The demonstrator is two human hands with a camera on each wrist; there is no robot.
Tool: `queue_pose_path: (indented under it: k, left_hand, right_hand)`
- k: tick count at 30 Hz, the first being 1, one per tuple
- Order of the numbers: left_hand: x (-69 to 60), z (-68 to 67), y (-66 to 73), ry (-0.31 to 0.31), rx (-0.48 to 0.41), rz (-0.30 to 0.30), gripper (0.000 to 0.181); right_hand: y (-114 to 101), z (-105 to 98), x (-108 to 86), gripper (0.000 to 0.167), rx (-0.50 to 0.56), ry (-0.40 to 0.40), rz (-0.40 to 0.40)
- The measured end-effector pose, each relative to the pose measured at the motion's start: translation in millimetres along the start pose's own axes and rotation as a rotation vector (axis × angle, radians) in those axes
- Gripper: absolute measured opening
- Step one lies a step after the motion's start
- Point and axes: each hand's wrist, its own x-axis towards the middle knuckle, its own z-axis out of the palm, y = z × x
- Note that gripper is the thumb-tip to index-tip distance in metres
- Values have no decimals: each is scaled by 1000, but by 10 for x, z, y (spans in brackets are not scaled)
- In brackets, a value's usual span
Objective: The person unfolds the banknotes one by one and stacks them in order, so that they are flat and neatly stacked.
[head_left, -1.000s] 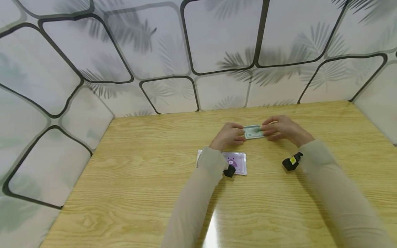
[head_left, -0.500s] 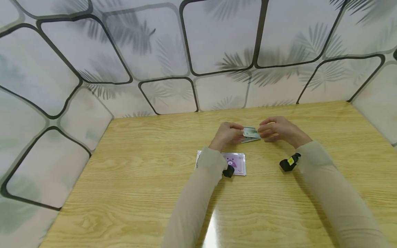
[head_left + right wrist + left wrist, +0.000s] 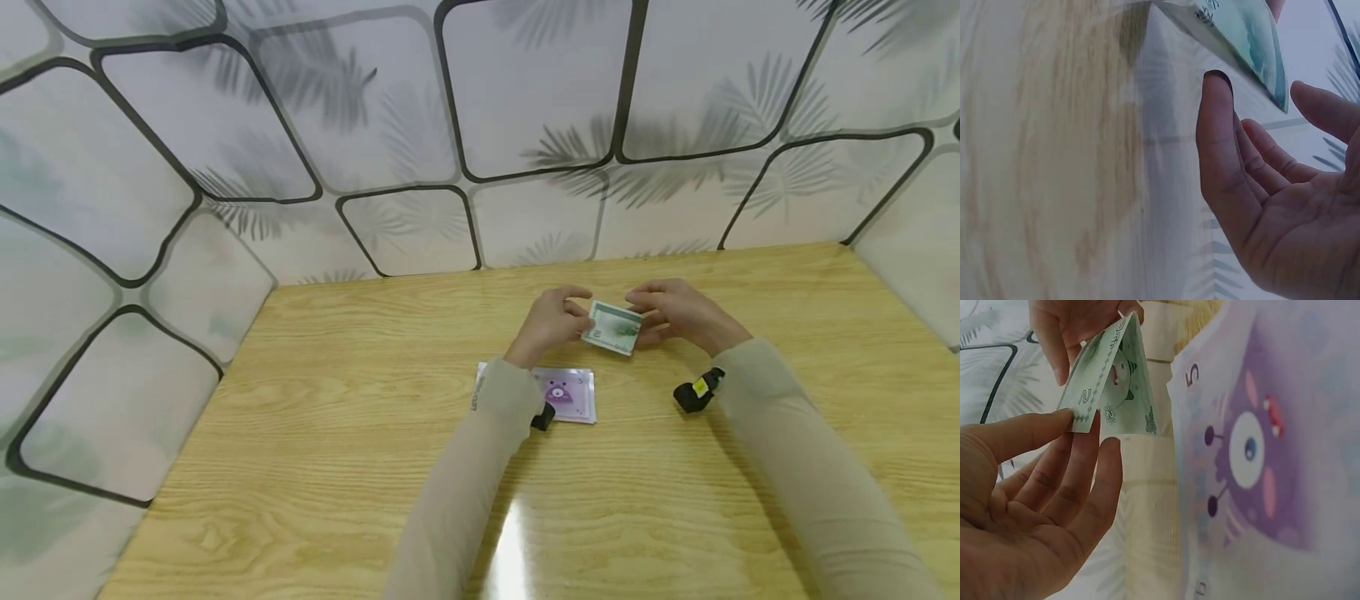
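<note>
A green play banknote marked 2 is folded into a tent shape, its two halves spread apart. My left hand pinches one edge of it between thumb and fingers, seen closely in the left wrist view, where the printed monster shows on the inner face. At the note's other end is my right hand, its fingers loosely bent. In the right wrist view the note's corner lies between this thumb and fingers, with a visible gap to both.
Purple play banknotes marked 5 lie on the wooden table, partly hidden by my left sleeve and wrist camera. A patterned wall covering rises behind the table's back edge and at the sides.
The green note was flat, then partly folded over; now it is tilted up towards the camera as a tent. My left fingers have risen slightly with it; the right hand has barely moved.
</note>
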Motion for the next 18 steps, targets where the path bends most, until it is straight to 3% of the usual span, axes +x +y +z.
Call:
queue_pose_path:
  k: [6, 13, 18]
  left_hand:
    - [-11, -27, -6, -1, 146, 88, 20]
    - [-54, -52, 0, 36, 150, 124, 10]
    - [-81, -92, -49, 98, 113, 107, 18]
  right_hand:
    - [-18, 28, 14, 57, 27, -3, -6]
    - [-28, 25, 7, 60, 23, 15, -15]
    - [-41, 18, -11, 50, 23, 66, -34]
